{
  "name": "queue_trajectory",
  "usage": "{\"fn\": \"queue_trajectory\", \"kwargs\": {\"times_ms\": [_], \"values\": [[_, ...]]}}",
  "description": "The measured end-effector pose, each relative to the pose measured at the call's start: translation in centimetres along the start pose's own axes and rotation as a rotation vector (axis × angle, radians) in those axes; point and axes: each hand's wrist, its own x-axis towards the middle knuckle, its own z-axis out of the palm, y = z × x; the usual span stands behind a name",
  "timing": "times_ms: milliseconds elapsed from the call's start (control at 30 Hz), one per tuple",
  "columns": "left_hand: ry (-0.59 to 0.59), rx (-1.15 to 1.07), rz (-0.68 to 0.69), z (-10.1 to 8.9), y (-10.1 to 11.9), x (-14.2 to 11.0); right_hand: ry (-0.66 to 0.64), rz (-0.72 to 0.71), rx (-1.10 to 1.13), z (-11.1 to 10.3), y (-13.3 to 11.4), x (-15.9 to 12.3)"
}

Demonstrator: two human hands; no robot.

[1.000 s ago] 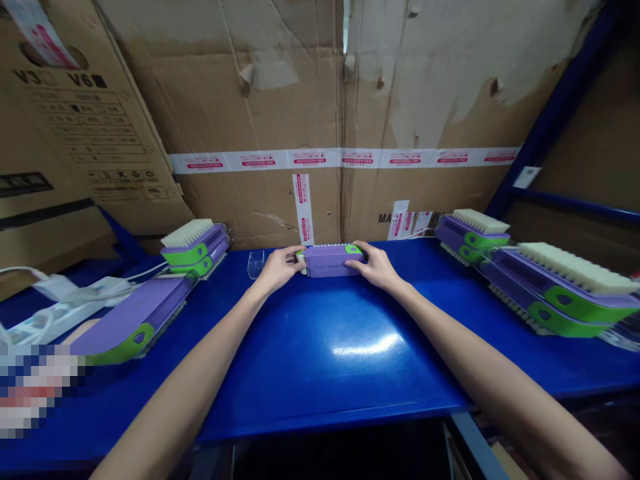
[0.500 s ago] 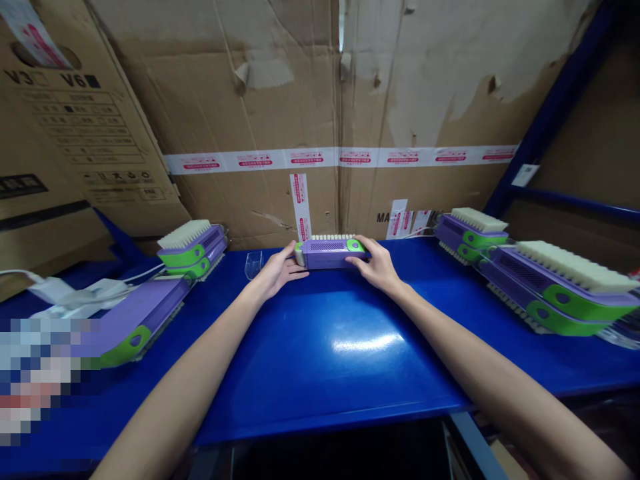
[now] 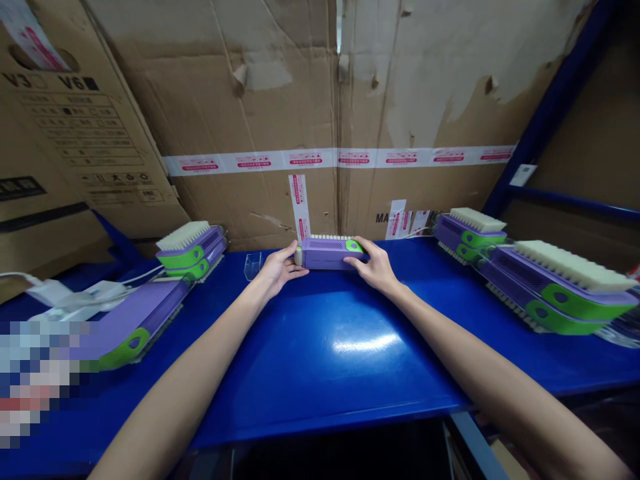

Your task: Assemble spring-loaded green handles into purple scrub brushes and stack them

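A purple and green brush with pale bristles on top rests at the back of the blue shelf, close to the cardboard. My left hand grips its left end, the thumb at the upper corner and the other fingers low beside it. Round the green right end curls my right hand, with the thumb in front and the index finger over the top. The underside of the brush is hidden. Just left of my left hand stands a small clear plastic holder.
Similar brushes stand at the left and right, some stacked in pairs. White adapters and cables lie at the left. Taped cardboard walls off the back. A blue post rises at the right.
Both hands keep hold of the brush. The right hand and the brush's right end have shifted very slightly left, and less green shows by the right thumb.
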Motion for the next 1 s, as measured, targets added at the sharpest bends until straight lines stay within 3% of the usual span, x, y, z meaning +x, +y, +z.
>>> {"fn": "queue_trajectory", "kwargs": {"times_ms": [167, 367, 500, 667, 867, 1000], "values": [[0.034, 0.146, 0.096, 0.1, -0.2, 0.1, 0.001, 0.076, 0.027, 0.2, -0.4, 0.1], [0.312, 0.161, 0.392, -0.7, 0.3, 0.8, 0.033, 0.122, 0.039, 0.0, -0.7, 0.3], [0.273, 0.212, 0.437, -0.8, 0.5, 0.5, 0.028, 0.131, 0.020, -0.1, -0.3, 0.3], [0.093, 0.309, 0.436, -0.3, 0.1, 0.1, 0.021, 0.130, 0.034, -0.2, -0.2, 0.3], [0.428, 0.370, 0.571, -1.3, 1.0, 0.5, 0.094, 0.165, 0.017, -0.8, 0.1, 0.6], [0.499, 0.784, 0.617, -1.9, 1.3, -0.1, 0.091, 0.172, 0.035, -1.0, 0.3, 0.7]]}}
